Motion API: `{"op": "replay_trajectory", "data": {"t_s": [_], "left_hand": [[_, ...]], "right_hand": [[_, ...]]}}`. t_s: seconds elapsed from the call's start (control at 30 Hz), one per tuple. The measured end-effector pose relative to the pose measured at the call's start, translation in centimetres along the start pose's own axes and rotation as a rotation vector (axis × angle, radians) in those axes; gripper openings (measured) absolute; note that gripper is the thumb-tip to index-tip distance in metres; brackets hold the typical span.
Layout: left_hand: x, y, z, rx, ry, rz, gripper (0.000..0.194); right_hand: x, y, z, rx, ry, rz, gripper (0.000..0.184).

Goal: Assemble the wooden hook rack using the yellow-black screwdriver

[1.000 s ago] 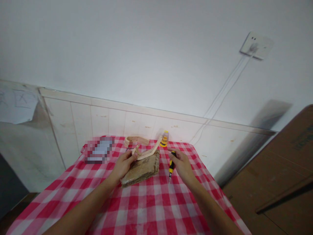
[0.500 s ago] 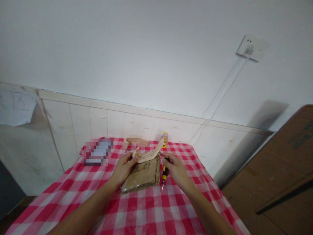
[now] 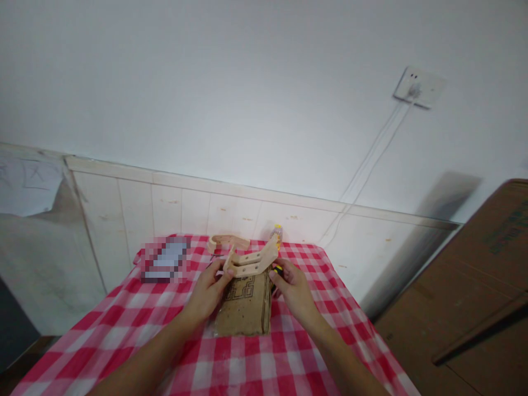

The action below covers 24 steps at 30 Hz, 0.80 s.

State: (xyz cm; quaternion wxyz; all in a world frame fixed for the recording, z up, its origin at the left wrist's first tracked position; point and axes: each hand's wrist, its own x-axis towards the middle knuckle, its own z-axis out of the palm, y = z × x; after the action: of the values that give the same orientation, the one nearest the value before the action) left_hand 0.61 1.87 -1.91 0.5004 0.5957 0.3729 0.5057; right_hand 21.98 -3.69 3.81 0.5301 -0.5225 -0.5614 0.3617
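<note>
Both hands have drawn together since the earlier frames: the right hand (image 3: pixel 291 289), which held the yellow-and-black screwdriver (image 3: pixel 277 270) out to the side with its tip pointing down at the cloth, now sits tight against the work, and the pale curved wooden piece with small holes (image 3: pixel 251 262) has been turned up so that its drilled face shows.

From the head camera, the only view, the left hand (image 3: pixel 208 292) pinches the left end of that wooden piece between thumb and fingers. The right hand is curled about the screwdriver, of which only a bit of yellow and black shows, and its fingertips touch the wood's right end. The piece is held just above a flat brown cardboard packet with a printed pattern (image 3: pixel 245 303), which lies on the red-and-white checked tablecloth (image 3: pixel 256 368).

Farther back on the cloth lie a second curved wooden part (image 3: pixel 228 240) and a small yellow-topped container (image 3: pixel 277 232), with a blurred-out patch (image 3: pixel 164 259) to the left.

By my reading the work is at an early stage: no screw is visible in the holes, the second part lies apart and unjoined, and the screwdriver's tip is hidden, so I cannot tell whether it is engaged.
</note>
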Motion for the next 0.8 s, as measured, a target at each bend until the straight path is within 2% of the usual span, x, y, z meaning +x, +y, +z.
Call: {"op": "replay_trajectory", "data": {"t_s": [0.1, 0.23, 0.37, 0.47, 0.63, 0.8], "left_hand": [[-0.1, 0.2, -0.3, 0.08, -0.042, 0.083, 0.05], [-0.3, 0.5, -0.7, 0.324, 0.052, 0.249, 0.038], [-0.5, 1.0, -0.6, 0.413, 0.055, 0.334, 0.033], [-0.5, 1.4, -0.4, 0.351, 0.056, 0.273, 0.038], [0.1, 1.9, -0.2, 0.078, 0.08, 0.082, 0.045], [0.9, 1.6, -0.5, -0.014, 0.086, -0.107, 0.046]], "right_hand": [[0.4, 0.4, -0.4, -0.028, 0.021, -0.014, 0.032], [0.9, 1.2, -0.7, -0.022, 0.021, -0.005, 0.025], [0.9, 1.8, -0.9, -0.012, 0.026, 0.004, 0.024], [0.7, 2.0, -0.9, -0.008, 0.006, 0.012, 0.027], [0.7, 2.6, -0.3, 0.032, -0.029, 0.002, 0.037], [0.5, 3.9, 0.4, 0.107, -0.036, 0.015, 0.044]]}}
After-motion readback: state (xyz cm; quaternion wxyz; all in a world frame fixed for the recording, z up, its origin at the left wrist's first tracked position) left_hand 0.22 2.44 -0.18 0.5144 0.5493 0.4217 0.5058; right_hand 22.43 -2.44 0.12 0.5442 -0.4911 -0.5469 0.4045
